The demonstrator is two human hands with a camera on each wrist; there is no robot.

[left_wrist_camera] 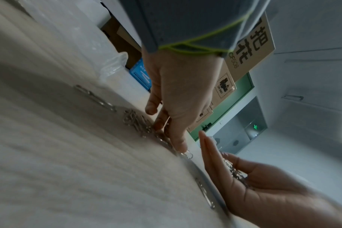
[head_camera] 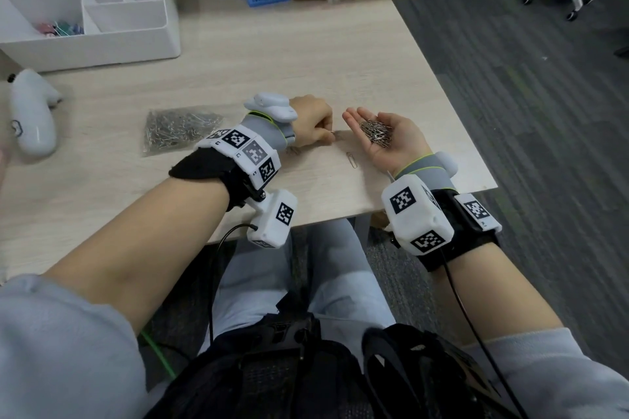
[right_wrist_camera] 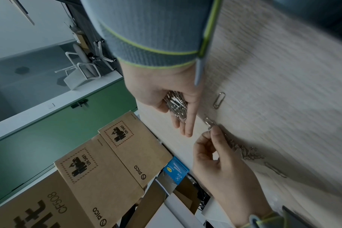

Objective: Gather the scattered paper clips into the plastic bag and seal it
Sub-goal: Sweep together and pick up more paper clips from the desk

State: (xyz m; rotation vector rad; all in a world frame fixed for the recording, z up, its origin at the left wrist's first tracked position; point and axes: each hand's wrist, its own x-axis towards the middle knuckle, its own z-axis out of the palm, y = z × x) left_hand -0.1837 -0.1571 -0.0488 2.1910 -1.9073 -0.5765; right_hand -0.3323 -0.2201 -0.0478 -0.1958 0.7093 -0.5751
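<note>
The left hand is knuckles-up on the table, its fingers curled and its thumb and forefinger pinching a paper clip that lies on the wood at their tips. More loose clips lie on the table under that hand, toward its wrist. Just right of the left hand, the right hand lies palm-up, fingers nearly straight and slightly cupped, carrying a small heap of clips in the palm. A single clip lies on the table between the two wrists. The plastic bag, flat and already holding many clips, lies on the table to the left of the left hand, apart from it.
</note>
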